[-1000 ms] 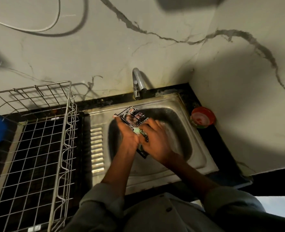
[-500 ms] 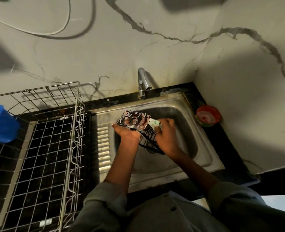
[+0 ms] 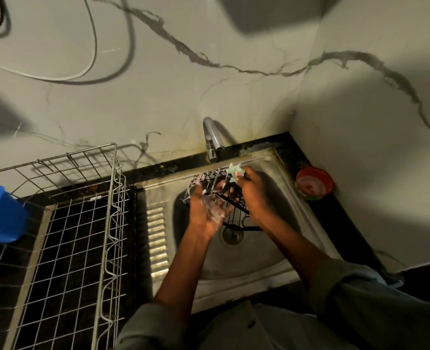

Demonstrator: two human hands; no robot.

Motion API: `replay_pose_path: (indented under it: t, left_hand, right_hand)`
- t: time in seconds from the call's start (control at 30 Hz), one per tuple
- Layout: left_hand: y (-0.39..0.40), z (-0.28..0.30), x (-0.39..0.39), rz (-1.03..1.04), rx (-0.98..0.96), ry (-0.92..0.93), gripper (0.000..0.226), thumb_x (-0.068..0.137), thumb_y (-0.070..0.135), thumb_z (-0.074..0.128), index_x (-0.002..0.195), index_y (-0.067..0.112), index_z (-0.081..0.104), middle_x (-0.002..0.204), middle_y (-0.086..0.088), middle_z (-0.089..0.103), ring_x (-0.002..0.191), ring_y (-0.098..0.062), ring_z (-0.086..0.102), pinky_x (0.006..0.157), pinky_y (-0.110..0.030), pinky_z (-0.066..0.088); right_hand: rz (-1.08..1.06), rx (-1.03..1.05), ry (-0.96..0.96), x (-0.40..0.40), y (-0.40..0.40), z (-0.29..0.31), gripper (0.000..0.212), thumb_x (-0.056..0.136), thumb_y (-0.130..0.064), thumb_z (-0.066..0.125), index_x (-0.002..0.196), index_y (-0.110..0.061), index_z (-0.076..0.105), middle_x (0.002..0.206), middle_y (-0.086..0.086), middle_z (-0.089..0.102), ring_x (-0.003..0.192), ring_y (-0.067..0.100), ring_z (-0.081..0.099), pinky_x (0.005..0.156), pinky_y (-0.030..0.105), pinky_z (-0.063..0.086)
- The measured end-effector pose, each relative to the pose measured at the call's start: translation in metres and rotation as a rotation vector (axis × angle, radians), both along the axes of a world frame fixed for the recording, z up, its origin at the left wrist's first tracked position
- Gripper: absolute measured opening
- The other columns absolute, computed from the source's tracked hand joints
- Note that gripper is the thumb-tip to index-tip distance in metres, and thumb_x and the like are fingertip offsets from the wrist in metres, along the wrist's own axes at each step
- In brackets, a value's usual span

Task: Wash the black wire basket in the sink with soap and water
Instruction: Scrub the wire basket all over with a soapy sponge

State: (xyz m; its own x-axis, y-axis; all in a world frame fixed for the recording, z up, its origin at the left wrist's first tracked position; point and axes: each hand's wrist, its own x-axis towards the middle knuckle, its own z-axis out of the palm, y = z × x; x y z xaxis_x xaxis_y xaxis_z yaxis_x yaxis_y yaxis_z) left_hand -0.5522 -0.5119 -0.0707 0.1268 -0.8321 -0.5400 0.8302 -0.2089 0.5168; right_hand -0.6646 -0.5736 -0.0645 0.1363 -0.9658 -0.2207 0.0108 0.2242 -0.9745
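Observation:
The black wire basket hangs over the steel sink, flecked with white suds along its far rim. My left hand grips it from the left side, palm up and soapy. My right hand pinches a pale green scrub pad against the basket's far top edge. The basket's lower part shows between my wrists, just above the drain. No water runs from the tap.
A large steel wire dish rack stands on the counter at the left, with a blue plastic container at its left edge. A red soap tub sits right of the sink, near the wall corner.
My right hand slid the scrub pad from the basket's near side up to its far edge by the tap. My left hand turned the basket, palm now up. The view shifted right.

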Motion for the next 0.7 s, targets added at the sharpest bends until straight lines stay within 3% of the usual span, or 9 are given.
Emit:
replay_pose_path:
  t: [0.1,0.2,0.3,0.4,0.5,0.57,0.63,0.7]
  left_hand:
    - [0.005,-0.007,0.000,-0.080,0.031,-0.047,0.059,0.105,0.060,0.045,0.132,0.011,0.064,0.120,-0.010,0.075,0.114,-0.031,0.067,0.105,-0.056,0.048]
    - [0.004,-0.010,0.007,-0.100,0.039,-0.063,0.064,0.103,0.063,0.047,0.145,0.016,0.057,0.126,-0.010,0.073,0.116,-0.031,0.068,0.102,-0.054,0.052]
    - [0.002,-0.011,0.010,-0.110,0.097,-0.078,0.066,0.103,0.066,0.044,0.140,0.015,0.062,0.128,-0.014,0.071,0.117,-0.032,0.066,0.101,-0.051,0.053]
    - [0.002,-0.011,0.019,-0.197,0.204,-0.196,0.085,0.097,0.078,0.037,0.146,0.012,0.057,0.124,-0.015,0.071,0.108,-0.031,0.069,0.084,-0.044,0.060]
    - [0.006,-0.004,0.036,-0.396,0.390,-0.487,0.093,0.092,0.086,0.035,0.131,0.006,0.062,0.103,-0.015,0.071,0.089,-0.028,0.068,0.074,-0.036,0.056]
    - [0.008,-0.007,0.040,-0.200,0.455,-0.806,0.072,0.095,0.070,0.056,0.129,0.007,0.062,0.112,-0.017,0.068,0.098,-0.033,0.066,0.080,-0.039,0.056]
    - [0.006,-0.003,0.038,0.145,0.466,-1.140,0.050,0.097,0.041,0.069,0.128,0.003,0.061,0.121,-0.019,0.067,0.112,-0.039,0.065,0.093,-0.039,0.053]
    - [-0.002,0.008,0.035,0.147,0.340,-1.267,0.030,0.101,0.033,0.066,0.113,0.006,0.067,0.108,-0.012,0.072,0.102,-0.031,0.069,0.088,-0.035,0.052]
  right_hand:
    - [0.040,-0.022,0.039,-0.007,-0.011,0.003,0.025,0.102,-0.004,0.050,0.122,-0.015,0.062,0.111,-0.003,0.069,0.101,0.011,0.064,0.078,0.022,0.048]
    - [0.075,-0.032,0.048,-0.010,-0.017,0.004,0.024,0.102,-0.002,0.050,0.119,-0.015,0.062,0.108,-0.007,0.067,0.103,0.011,0.061,0.080,0.019,0.046]
    - [0.181,-0.025,0.096,-0.008,-0.020,0.004,0.022,0.101,-0.003,0.051,0.119,-0.011,0.061,0.113,0.000,0.069,0.109,0.018,0.063,0.091,0.030,0.049]
    - [0.258,-0.022,0.152,-0.003,-0.023,0.008,0.023,0.103,-0.008,0.052,0.124,-0.009,0.061,0.116,0.002,0.068,0.108,0.019,0.062,0.100,0.039,0.048]
    - [0.251,0.005,0.122,0.001,-0.024,0.011,0.023,0.104,-0.008,0.051,0.124,-0.010,0.061,0.118,0.005,0.066,0.112,0.021,0.060,0.089,0.028,0.047]
    - [0.282,-0.012,0.124,0.003,-0.024,0.012,0.020,0.104,-0.010,0.051,0.121,-0.013,0.062,0.120,0.007,0.067,0.110,0.022,0.061,0.086,0.025,0.046]
    - [0.294,-0.036,0.136,0.004,-0.025,0.012,0.017,0.103,-0.011,0.053,0.115,-0.017,0.064,0.119,0.009,0.069,0.112,0.026,0.063,0.091,0.033,0.050]
    - [0.302,-0.037,0.138,0.004,-0.028,0.012,0.018,0.103,-0.012,0.054,0.114,-0.021,0.066,0.118,0.005,0.070,0.112,0.023,0.063,0.089,0.032,0.051]
